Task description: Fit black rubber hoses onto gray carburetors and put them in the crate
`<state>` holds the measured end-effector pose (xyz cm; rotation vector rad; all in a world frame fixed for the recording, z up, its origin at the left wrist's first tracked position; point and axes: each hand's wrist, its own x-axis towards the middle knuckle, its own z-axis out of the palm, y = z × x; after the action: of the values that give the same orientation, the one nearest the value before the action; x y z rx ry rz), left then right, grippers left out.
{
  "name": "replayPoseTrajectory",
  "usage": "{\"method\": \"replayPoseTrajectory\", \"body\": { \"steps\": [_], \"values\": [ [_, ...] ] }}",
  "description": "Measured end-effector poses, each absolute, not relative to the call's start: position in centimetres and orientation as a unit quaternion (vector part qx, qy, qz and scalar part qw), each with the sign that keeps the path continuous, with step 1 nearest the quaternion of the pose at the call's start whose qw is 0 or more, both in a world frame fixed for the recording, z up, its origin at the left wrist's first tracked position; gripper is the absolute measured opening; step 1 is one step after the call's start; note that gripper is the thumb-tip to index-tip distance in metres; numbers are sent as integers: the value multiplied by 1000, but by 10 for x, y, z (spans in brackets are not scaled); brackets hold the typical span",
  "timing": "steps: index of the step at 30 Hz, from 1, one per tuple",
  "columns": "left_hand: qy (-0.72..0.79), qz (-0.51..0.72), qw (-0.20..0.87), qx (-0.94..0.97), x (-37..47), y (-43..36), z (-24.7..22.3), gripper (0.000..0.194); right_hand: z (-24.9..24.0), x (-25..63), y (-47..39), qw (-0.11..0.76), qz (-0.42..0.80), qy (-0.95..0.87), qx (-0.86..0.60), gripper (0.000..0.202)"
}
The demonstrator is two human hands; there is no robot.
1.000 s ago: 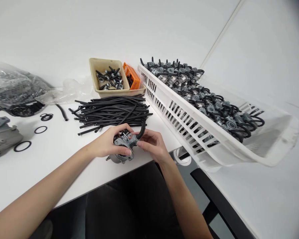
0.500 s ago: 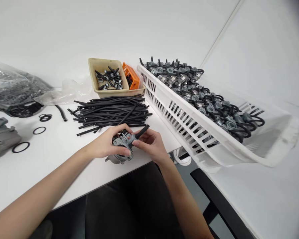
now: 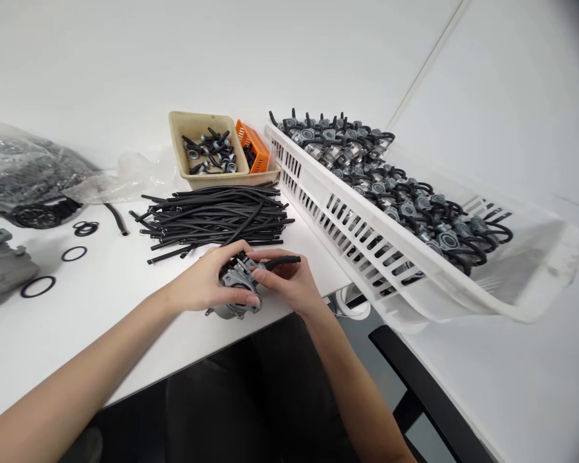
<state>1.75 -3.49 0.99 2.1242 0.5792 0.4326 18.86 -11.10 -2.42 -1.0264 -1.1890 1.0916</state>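
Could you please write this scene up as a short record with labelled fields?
left hand: gripping metal part
right hand: fingers on the same part, by its black hose
hose pile: on white table, beyond the hands
tan bin: small fittings
orange basket: beside tan bin
white crate: many metal parts with hoses
far left: bagged items, black rings

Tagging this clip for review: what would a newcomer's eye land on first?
Probably the long white crate at right, packed with metal parts. Next, the heap of black tubes mid-table, just beyond both hands, left and right, on one metal part.
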Motion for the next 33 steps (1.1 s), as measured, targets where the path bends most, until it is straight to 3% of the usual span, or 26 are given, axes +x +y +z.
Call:
{"method": "replayPoseTrajectory", "body": {
  "steps": [15, 33],
  "values": [
    [216, 181, 503, 817, 18, -32, 6, 51, -22, 195, -117, 574, 484, -502, -429, 34],
    [217, 176, 508, 815, 17, -31, 6, 52, -25, 195, -117, 586, 508, -484, -405, 32]
  ]
}}
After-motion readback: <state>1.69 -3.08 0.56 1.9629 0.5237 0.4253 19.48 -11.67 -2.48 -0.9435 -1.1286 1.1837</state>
